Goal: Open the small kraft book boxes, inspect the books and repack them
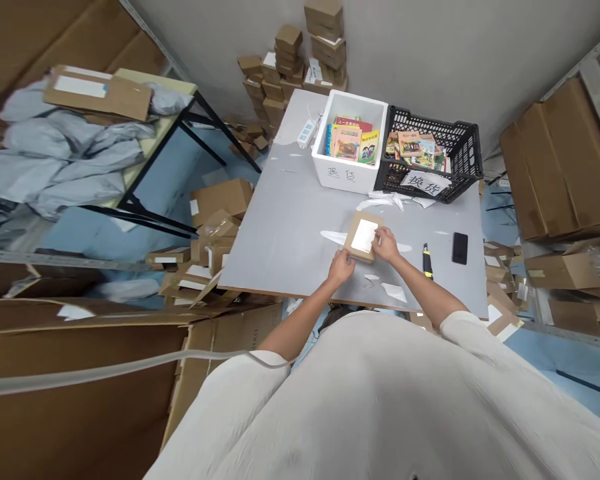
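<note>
A small brown cardboard box (352, 235) with a white label (365, 235) on top lies on the grey table (275, 227). My left hand (341, 267) grips the box's lower left corner. At its right side, my right hand (385, 244) has its fingers on the edge of the label and the box. To the right of that hand lie a black and yellow utility knife (427, 261) and a black phone (460, 248). Torn white paper pieces (394, 292) lie near the front edge.
A white foam bin (344, 175) and a black crate (433, 190), both with books, stand at the table's back. A white power strip (307, 133) lies left of them. Cardboard boxes (223, 200) crowd the floor; a side table (130, 175) with grey bags is left.
</note>
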The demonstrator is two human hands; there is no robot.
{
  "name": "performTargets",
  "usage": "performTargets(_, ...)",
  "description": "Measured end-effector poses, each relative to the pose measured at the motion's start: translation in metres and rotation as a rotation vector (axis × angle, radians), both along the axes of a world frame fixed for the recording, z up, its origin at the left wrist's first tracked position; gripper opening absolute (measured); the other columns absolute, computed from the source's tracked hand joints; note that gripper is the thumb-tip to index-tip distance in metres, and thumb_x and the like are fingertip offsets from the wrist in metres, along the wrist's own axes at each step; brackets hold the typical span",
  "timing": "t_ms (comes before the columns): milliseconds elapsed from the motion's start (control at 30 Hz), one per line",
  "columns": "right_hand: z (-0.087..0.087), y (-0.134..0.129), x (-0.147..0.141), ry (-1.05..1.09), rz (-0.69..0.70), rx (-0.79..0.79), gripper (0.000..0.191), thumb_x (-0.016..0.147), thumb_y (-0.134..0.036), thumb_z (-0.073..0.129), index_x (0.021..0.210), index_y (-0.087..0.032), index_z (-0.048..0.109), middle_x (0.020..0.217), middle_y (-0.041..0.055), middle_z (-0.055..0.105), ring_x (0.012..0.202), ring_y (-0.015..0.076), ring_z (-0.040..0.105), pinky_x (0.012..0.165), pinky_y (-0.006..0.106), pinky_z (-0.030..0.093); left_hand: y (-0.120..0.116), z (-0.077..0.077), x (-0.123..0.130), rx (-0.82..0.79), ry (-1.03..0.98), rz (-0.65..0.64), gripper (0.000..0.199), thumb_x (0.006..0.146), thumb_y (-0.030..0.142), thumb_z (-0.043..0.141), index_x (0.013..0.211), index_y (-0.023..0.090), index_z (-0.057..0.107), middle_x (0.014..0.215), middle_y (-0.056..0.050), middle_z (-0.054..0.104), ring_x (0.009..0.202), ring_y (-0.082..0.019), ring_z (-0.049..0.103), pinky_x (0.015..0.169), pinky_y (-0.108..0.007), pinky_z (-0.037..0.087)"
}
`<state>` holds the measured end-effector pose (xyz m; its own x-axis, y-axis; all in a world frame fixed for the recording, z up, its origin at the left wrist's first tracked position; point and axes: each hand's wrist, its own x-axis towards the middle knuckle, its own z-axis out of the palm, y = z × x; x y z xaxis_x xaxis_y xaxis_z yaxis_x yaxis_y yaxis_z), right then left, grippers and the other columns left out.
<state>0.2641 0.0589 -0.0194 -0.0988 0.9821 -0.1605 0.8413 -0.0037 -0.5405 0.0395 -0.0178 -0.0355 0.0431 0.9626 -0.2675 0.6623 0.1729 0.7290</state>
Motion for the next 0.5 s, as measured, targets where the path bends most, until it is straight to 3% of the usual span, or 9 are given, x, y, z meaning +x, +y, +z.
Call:
performTargets(67,0.004,0.023,-0.003,-0.086,0.045,-0.020,0.068,0.093,-0.031,0.069,0.159,-0.019,0.060,0.175,0.0192,0.048,0.159,0.0412,0.047,0.131,0.060,0.043,0.001,0.000,0.002,-0.048,-0.032,-0.064,0.023,0.094,0.016,0.066,0.116,0.023,0.068,0.117,-0.010,0.074,0.114,-0.029,0.074,0.109,-0.044,0.059)
performTargets(167,0.005,0.047,-0.006,-0.176,0.100,-0.083,0.078,0.092,-0.035,0.072,0.166,-0.021,0.052,0.186,0.0178,0.033,0.169,0.0418,0.031,0.136,0.064,0.033,0.001,-0.001,0.004,-0.084,-0.076,-0.065,0.028,0.095,0.017,0.067,0.122,0.022,0.070,0.129,-0.012,0.077,0.120,-0.029,0.075,0.110,-0.043,0.059)
performTargets(267,0.002,0.055,-0.004,-0.180,0.102,-0.110,0.081,0.092,-0.036,0.074,0.168,-0.023,0.049,0.186,0.0185,0.035,0.171,0.0434,0.026,0.136,0.071,0.022,0.001,-0.004,0.004,-0.090,-0.109,-0.034,0.040,0.094,0.019,0.069,0.134,0.021,0.070,0.141,-0.014,0.075,0.134,-0.032,0.072,0.118,-0.045,0.056)
performTargets(367,0.000,0.048,0.002,-0.124,0.041,-0.080,0.075,0.091,-0.035,0.075,0.162,-0.023,0.055,0.174,0.0212,0.049,0.164,0.0467,0.036,0.134,0.074,0.021,0.003,-0.005,-0.002,-0.096,-0.105,-0.005,0.052,0.092,0.022,0.070,0.144,0.019,0.068,0.149,-0.018,0.069,0.146,-0.036,0.065,0.125,-0.048,0.052)
performTargets(500,0.000,0.022,0.011,-0.040,-0.128,-0.121,0.068,0.090,-0.033,0.076,0.156,-0.020,0.063,0.153,0.0229,0.063,0.143,0.0464,0.055,0.127,0.065,0.039,0.015,-0.004,-0.014,-0.103,-0.105,0.028,0.069,0.087,0.020,0.071,0.155,0.019,0.061,0.157,-0.020,0.061,0.148,-0.036,0.062,0.129,-0.048,0.049)
